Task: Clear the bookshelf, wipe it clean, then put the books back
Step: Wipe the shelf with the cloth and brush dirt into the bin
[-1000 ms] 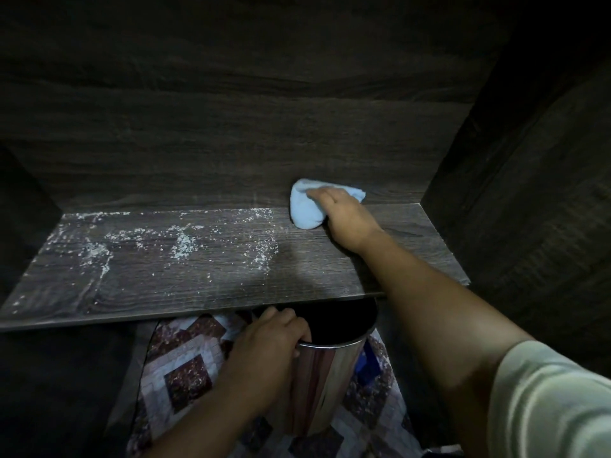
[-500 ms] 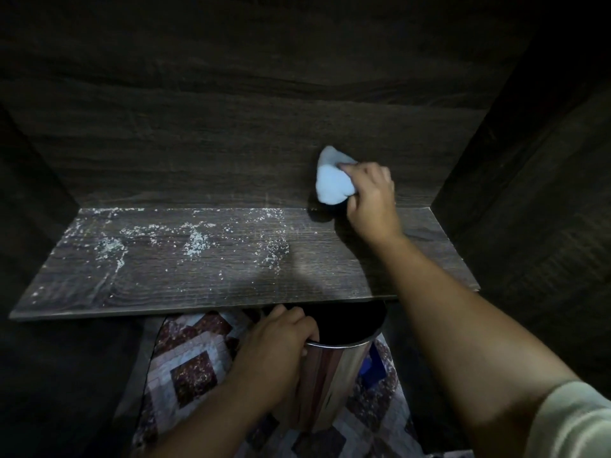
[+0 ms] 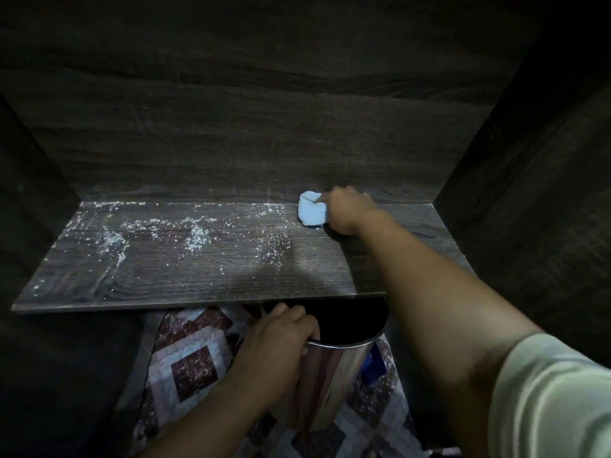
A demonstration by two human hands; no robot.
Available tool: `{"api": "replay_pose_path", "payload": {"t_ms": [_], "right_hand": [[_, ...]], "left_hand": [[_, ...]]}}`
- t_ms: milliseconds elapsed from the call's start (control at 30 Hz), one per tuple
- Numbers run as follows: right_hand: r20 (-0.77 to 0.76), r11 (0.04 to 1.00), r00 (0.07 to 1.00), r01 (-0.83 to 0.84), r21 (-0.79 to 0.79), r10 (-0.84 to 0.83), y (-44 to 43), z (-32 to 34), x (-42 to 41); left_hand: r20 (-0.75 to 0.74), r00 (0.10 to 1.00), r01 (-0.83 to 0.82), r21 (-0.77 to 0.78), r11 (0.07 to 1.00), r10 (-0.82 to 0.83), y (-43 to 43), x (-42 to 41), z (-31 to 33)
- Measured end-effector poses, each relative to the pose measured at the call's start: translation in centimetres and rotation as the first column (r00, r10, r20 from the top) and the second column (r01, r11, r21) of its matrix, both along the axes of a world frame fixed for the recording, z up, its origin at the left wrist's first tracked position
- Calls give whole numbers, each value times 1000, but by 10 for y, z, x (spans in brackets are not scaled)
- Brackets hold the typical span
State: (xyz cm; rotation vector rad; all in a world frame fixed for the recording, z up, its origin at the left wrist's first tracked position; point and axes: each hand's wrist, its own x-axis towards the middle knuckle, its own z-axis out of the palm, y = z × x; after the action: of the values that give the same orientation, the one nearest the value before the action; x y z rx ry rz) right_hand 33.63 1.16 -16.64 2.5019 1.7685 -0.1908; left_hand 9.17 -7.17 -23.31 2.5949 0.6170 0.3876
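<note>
Dark wood-grain walls of a bookshelf compartment [image 3: 297, 110] fill most of the view, and its shelf board [image 3: 198, 279] runs across the middle. My right arm reaches in from the lower right, a pale sleeve [image 3: 555, 391] at its shoulder end. Below the board's front edge lies a patchwork-patterned surface [image 3: 191, 358] of maroon and white squares. Over it I hold a shiny metal bin [image 3: 330, 378], its dark mouth just under the shelf edge. My left hand [image 3: 277, 345] grips the bin's rim, fingers curled over the edge and into the opening. My right hand [image 3: 350, 209] rests at the back of the board, where it meets the rear panel. Its fingers are bent around a bunched pale blue cloth [image 3: 310, 211], pressing it onto the wood. The cloth bulges out to the left of my fingertips. Further left of those fingers, white crumbs and dust [image 3: 198, 239] lie scattered over the middle and left of the board.
</note>
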Motion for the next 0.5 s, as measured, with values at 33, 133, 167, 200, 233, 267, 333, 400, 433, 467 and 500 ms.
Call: {"api": "replay_pose_path", "payload": {"t_ms": [33,133,167,200,233,267,333,400,433,467,500], "right_hand": [[-80,999,997,18,-34,-21,1,6,3],[-297,976,953,116,185,-56,-13,6,19],[-318,905,947,183,383,-57,-20,3,21],[-325,786,943,249,565,-65,-29,-1,22],[-324,667,944,286,688,-71,-38,-4,21],[-311,585,947,294,756,-74,-44,-7,19],[-238,556,969,234,798,-66,-49,-14,14],[-143,617,990,120,778,-13,-45,-20,14],[-103,654,994,54,755,37,-40,-23,15],[-68,689,993,-15,725,94,-33,-26,16],[-37,723,988,-83,686,148,-27,-28,16]], "left_hand": [[-2,1000,-5,-2,1000,5,1,0,1],[3,1000,-10,-7,1000,10,3,1,5],[5,1000,-12,-13,1000,12,3,1,7],[0,1000,-15,-14,1000,15,3,1,8],[-5,1000,-15,-14,1000,15,3,1,8],[-2,1000,-15,-11,1000,15,2,0,8],[-7,1000,-11,-7,1000,11,2,-1,6],[-21,1000,-12,-8,1000,11,2,0,5],[-18,1000,-14,-14,1000,14,2,1,6],[-17,1000,-17,-18,1000,17,2,2,7],[-21,1000,-17,-20,1000,17,2,3,7]]}}
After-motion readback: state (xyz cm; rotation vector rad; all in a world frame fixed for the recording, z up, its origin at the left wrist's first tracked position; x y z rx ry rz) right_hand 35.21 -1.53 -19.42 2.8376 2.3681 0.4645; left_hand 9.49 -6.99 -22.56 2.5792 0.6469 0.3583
